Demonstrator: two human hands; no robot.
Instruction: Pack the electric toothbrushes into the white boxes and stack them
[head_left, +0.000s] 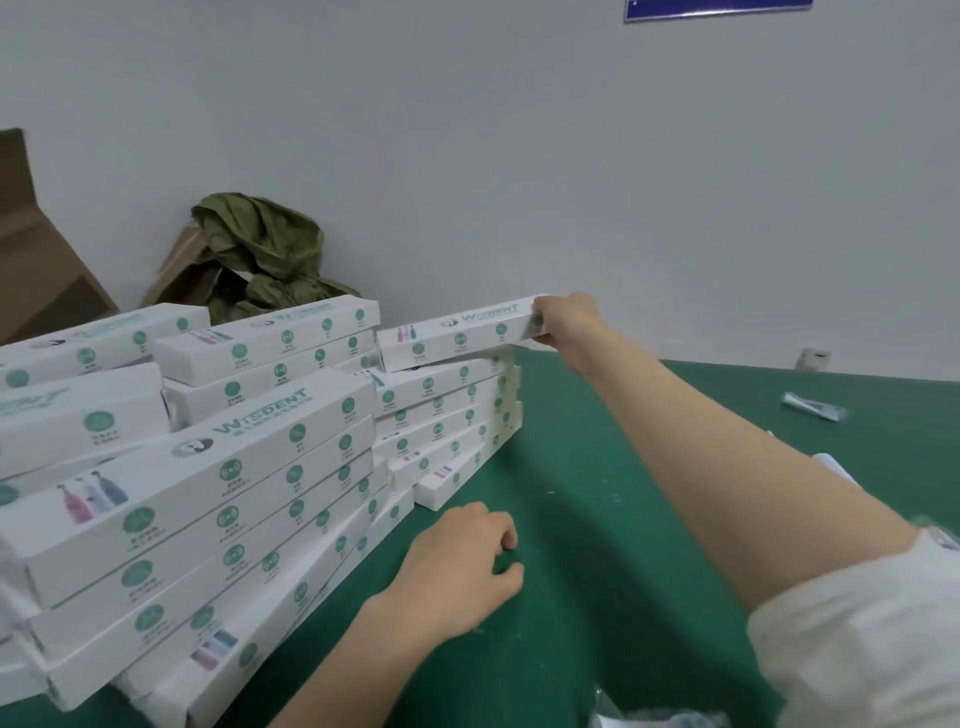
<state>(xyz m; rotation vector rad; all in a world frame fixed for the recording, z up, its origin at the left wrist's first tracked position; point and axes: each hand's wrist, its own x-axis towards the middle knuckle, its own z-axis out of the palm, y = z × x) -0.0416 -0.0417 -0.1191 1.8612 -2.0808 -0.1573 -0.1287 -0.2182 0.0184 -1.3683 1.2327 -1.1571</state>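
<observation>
Now: stacking step under way. Right hand (566, 325) grips the top white box (457, 332) by its right end, fingers curled round the end face. The box lies nearly level on top of the far stack (452, 410), printed side towards the camera, with its right end reaching a little past the boxes beneath. Cannot tell whether its full weight is on the stack yet.

Left hand (457, 566) rests on the green table (597, 467), fingers loosely curled, holding nothing, near the foot of the near stack (208, 493).

Judgement on doing this step well:
- Lower the left end first, then the gripped end, so the box lands flat and does not slide.
- Draw the box leftwards until its end lines up with the boxes below; the overhang looks like the main fault to correct.
- The lower boxes of the far stack sit skewed and stepped outward. A flat left palm against their ends would steady the pile and square it before release.
- Let go only once the box sits without rocking.
- Keep the forearm off the near stack, whose bottom boxes are splayed.

A small wrapped item (813, 406) lies well apart on the table at right; too blurred to name.
</observation>
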